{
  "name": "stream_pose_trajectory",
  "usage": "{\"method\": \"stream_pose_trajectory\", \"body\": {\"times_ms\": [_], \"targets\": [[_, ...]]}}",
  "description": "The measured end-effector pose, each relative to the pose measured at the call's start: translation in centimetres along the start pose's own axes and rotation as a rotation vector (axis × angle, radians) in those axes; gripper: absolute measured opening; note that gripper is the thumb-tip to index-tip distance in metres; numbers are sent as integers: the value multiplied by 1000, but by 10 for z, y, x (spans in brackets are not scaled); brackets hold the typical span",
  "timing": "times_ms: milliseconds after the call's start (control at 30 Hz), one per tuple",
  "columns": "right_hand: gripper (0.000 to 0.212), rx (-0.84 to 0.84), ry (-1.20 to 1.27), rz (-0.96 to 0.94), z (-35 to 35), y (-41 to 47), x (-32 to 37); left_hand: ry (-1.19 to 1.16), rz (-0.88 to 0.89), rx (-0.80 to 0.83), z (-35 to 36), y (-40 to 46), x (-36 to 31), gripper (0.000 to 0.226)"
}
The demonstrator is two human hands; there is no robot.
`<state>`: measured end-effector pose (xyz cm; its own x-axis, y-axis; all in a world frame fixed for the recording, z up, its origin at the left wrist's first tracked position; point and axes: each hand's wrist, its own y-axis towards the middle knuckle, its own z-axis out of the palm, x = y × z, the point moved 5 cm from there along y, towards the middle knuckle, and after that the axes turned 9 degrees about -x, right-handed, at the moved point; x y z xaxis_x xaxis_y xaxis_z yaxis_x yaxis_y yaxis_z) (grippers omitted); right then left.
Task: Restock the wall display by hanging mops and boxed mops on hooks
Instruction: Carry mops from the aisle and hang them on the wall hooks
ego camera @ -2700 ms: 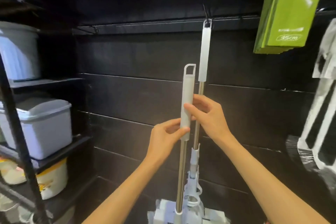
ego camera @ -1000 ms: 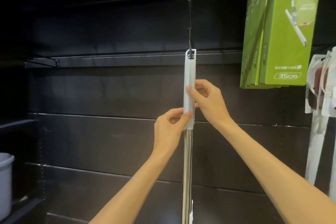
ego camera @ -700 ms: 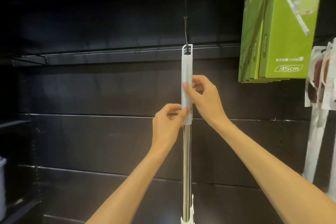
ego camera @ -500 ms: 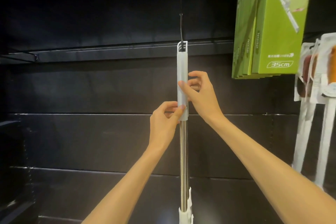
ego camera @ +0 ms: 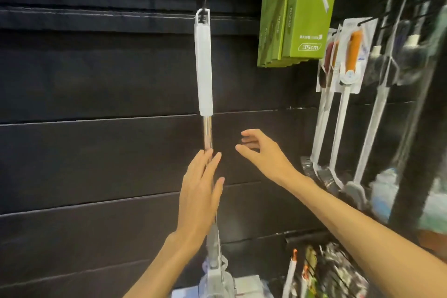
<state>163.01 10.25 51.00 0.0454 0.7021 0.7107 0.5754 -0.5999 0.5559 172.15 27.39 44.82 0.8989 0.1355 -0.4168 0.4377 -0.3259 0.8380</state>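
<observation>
Head view, hung mop [ego camera: 204, 68], left hand [ego camera: 200, 191] before pole

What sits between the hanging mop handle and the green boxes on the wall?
In the head view, nothing hangs between the mop handle and the green boxes; only bare black wall panel shows there.

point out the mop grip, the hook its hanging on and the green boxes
mop grip [ego camera: 204, 68], head view, middle of the white sleeve
hook [ego camera: 206, 3], head view, black wire above the loop
green boxes [ego camera: 307, 7], head view, front box face
</observation>
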Motion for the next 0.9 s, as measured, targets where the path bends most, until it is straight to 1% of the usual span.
{"method": "stream_pose_trajectory", "body": {"times_ms": [133, 233, 433, 500, 633, 700, 800, 900], "targets": [[53, 77, -126, 99, -8, -69, -47, 28, 24, 259, 33, -47, -2, 62], [55, 143, -214, 190, -18, -122, -81, 15, 24, 412, 57, -77, -13, 66], [57, 227, -313, 333, -68, -221, -131, -74, 72, 585, 97, -149, -65, 65], [57, 245, -338, 375, -93, -252, -144, -107, 134, 631, 109, -171, -97, 65], [58, 284, -431, 394, -153, -307, -162, -118, 356, 705, 143, -212, -165, 71], [58, 288, -484, 423, -190, -334, -176, -120, 410, 745, 161, -232, -205, 72], [57, 268, -601, 452, -251, -375, -199, -167, 495, 755, 183, -261, -268, 68], [63, 269, -724, 476, -312, -419, -225, -189, 521, 807, 207, -293, -330, 71]]}}
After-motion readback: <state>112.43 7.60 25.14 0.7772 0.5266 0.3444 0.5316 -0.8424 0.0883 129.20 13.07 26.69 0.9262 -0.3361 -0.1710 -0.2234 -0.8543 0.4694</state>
